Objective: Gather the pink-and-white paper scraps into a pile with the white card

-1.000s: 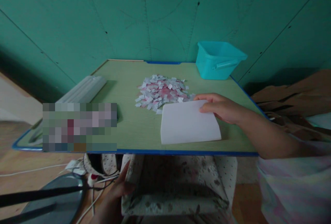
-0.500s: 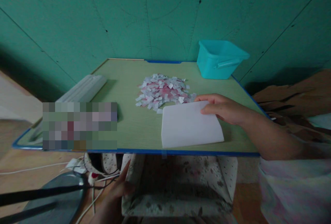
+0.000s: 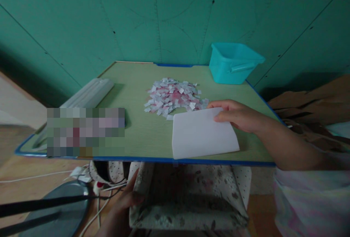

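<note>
My right hand [image 3: 232, 115] pinches the upper right corner of a white sheet [image 3: 203, 135], thumb on top and fingers behind. The sheet is slightly bowed and tilted over the front part of the table, its lower edge near the blue rim. Just behind it lies a loose pile of small white and pink paper pieces [image 3: 172, 96]. Below the table edge, my left hand [image 3: 129, 200] is wrapped round the left side of a patterned fabric storage box [image 3: 188, 222], fingers outside and partly hidden. The box stands open under the table edge; its bottom is dark and hard to make out.
A turquoise bucket [image 3: 232, 65] stands at the table's back right corner. A long white bundle [image 3: 87, 93] and a blurred-out item [image 3: 86, 131] lie on the left. Cables [image 3: 100, 208] and a grey round stool [image 3: 68, 200] are below. Cardboard [image 3: 314, 102] leans at right.
The white sheet's lower edge has come slightly nearer the table's front edge. My left hand keeps its hold on the box; the paper pile looks the same.
</note>
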Action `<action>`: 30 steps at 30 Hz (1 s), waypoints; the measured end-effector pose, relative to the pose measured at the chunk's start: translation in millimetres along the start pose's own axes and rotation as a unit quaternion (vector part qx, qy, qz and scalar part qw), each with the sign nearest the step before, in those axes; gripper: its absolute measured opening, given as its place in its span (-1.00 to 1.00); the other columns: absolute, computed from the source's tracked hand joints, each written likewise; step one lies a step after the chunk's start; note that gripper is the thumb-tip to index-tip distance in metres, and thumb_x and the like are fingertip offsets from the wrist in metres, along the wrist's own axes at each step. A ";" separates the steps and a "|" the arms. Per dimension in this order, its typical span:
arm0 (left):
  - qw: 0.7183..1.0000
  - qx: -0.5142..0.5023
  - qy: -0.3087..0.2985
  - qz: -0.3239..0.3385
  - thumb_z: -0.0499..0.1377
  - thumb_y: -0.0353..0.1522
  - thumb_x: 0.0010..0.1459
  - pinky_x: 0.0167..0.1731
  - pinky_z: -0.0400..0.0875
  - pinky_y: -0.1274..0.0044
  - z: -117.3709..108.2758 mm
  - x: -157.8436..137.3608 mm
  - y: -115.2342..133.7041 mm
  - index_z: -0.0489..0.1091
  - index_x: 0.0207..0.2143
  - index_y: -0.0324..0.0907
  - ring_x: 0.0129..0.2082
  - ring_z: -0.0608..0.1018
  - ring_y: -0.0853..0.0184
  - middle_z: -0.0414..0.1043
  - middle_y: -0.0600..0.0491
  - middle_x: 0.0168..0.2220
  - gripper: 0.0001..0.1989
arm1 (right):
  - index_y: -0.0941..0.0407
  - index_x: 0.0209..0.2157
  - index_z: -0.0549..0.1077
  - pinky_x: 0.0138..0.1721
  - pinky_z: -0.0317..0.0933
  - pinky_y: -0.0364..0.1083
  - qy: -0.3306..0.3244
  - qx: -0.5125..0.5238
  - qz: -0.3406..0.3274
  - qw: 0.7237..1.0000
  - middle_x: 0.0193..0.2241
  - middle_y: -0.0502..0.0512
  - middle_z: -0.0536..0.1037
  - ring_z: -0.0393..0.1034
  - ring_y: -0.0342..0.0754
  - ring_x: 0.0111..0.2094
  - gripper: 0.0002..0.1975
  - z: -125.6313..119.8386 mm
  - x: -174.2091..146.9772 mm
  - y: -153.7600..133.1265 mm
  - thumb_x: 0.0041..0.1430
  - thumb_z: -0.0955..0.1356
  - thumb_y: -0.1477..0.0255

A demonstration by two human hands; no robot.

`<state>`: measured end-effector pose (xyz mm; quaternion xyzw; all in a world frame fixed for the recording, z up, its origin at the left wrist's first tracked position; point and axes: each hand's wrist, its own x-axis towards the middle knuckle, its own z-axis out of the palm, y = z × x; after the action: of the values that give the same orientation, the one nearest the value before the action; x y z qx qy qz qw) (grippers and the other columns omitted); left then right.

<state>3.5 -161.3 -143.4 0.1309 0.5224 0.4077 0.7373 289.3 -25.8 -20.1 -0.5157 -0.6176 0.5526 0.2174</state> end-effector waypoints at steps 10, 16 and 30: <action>0.997 -0.059 -0.051 -0.003 0.09 -0.55 -0.20 -0.42 0.40 0.37 4.1 -0.9 -0.8 0.17 0.05 0.03 -0.48 0.56 0.17 0.57 0.09 -0.41 -0.31 | 0.12 -0.39 0.35 -0.67 0.05 -0.25 0.031 0.064 -0.013 0.997 -0.62 -0.09 0.38 0.24 -0.23 -0.65 -0.80 -4.9 3.7 9.0 -0.18 0.30 0.48; 0.998 -0.057 -0.040 -0.009 0.16 -0.53 -0.28 -0.56 0.40 0.45 -0.7 2.7 -1.5 0.23 0.01 -0.01 -0.58 0.53 0.21 0.55 0.12 -0.52 -0.31 | 0.13 -0.42 0.34 -0.68 0.02 -0.25 0.010 0.065 -0.002 0.998 -0.63 -0.10 0.37 0.23 -0.24 -0.66 -0.84 -2.5 1.6 6.2 -0.18 0.30 0.49; 0.994 -0.067 -0.082 0.009 0.01 -0.62 -0.13 -0.60 0.38 0.64 5.4 1.3 -2.2 0.24 0.00 0.09 -0.61 0.50 0.40 0.50 0.22 -0.61 -0.36 | 0.12 -0.41 0.34 -0.49 0.10 -0.21 0.363 0.145 -0.199 0.899 -0.52 -0.06 0.38 0.24 -0.23 -0.51 -0.86 -39.2 0.3 -2.9 -0.12 0.32 0.49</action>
<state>9.4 -160.5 -143.4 0.1185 0.4306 0.4365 0.7811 320.9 -7.2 -6.0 -0.5093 -0.4988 0.3558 0.6043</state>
